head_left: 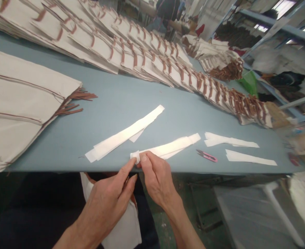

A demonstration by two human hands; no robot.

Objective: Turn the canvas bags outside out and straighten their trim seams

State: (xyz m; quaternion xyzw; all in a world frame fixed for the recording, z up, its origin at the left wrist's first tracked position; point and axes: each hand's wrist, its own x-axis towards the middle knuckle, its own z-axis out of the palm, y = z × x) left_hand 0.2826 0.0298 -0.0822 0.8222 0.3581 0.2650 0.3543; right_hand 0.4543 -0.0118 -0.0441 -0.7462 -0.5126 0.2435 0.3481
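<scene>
My right hand (156,174) pinches the near end of a bundle of flat white strips (178,145) at the table's front edge, thumb on top. A small folded white end (135,156) sticks out at its fingertips. My left hand (111,192) reaches in from the left; its index fingertip touches that folded end. The left thumb stands apart below, and its other fingers are curled out of sight. Another bundle of white strips (126,133) lies slantwise to the left. Beneath my left hand, a cream cloth piece with brown edging (126,228) rests on my lap.
Pink-handled thread snips (207,156) lie right of my hands, beside more white strips (249,158). A stack of cream cloth pieces (20,93) with brown cords is at left. Long overlapping rows of brown-trimmed cloth pieces (147,64) run along the back of the blue-grey table (183,107).
</scene>
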